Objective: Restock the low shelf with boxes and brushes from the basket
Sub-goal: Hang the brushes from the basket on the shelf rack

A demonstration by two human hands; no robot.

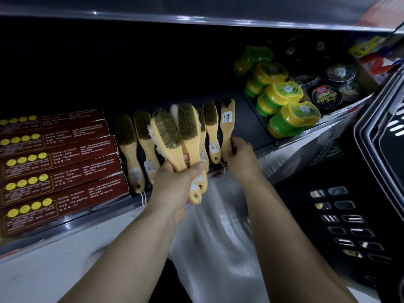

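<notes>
My left hand [175, 184] grips a bunch of wooden-handled brushes [175, 136] by their handles, bristles up, just in front of the low shelf [247, 125]. My right hand [240, 156] holds the handle of a single brush [227, 121] that lies back-side up at the right end of the brush row. Three more brushes [129, 145] lie on the shelf, two at the left and one beside the right-hand brush. Dark red boxes [61, 162] are stacked flat at the left of the shelf. The black basket [358, 215] stands at the right.
Green-and-yellow round tubs [282, 99] and black round tins [325, 97] fill a tray on the right of the shelf. An upper shelf edge [196, 18] overhangs. The pale floor [218, 237] lies below the shelf's front edge.
</notes>
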